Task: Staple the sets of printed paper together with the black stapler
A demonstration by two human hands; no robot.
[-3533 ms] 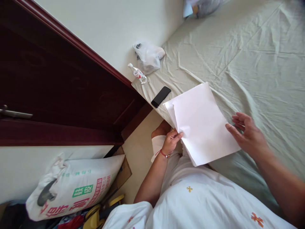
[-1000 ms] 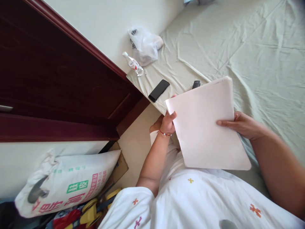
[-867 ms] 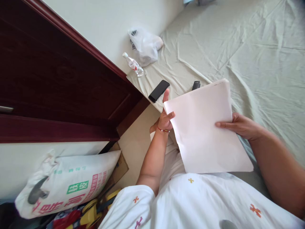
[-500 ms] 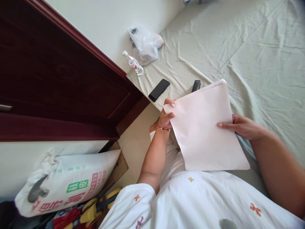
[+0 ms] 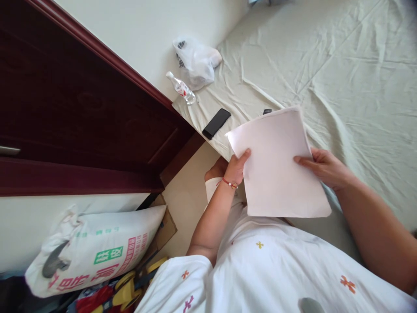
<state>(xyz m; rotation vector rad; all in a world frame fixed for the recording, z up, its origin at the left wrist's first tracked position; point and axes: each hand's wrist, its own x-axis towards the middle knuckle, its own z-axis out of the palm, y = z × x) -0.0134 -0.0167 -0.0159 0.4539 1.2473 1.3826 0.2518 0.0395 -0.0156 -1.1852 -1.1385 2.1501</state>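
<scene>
Above my lap I hold white paper sheets [image 5: 276,174], their blank side facing me and their edges slightly out of line at the top. My left hand [image 5: 237,166] is closed on the left edge, thumb on top and the other fingers hidden beneath. At the right edge my right hand [image 5: 324,166] grips the paper the same way, its thumb lying flat on the surface. The upper left corner bends upward a little. Just past the top edge a small black object [image 5: 267,111] shows, mostly covered by the paper.
A black phone [image 5: 216,123] lies near the edge of the bed [image 5: 365,87]. Behind it are a clear bottle [image 5: 182,89] and a white plastic bag [image 5: 197,63] by the wall. A dark red wooden door [image 5: 81,100] and a printed white sack [image 5: 97,252] are to the left.
My left hand has shifted from the upper left corner down the left edge, its thumb now on the paper. The sheets have moved slightly up and left, covering more of the black object.
</scene>
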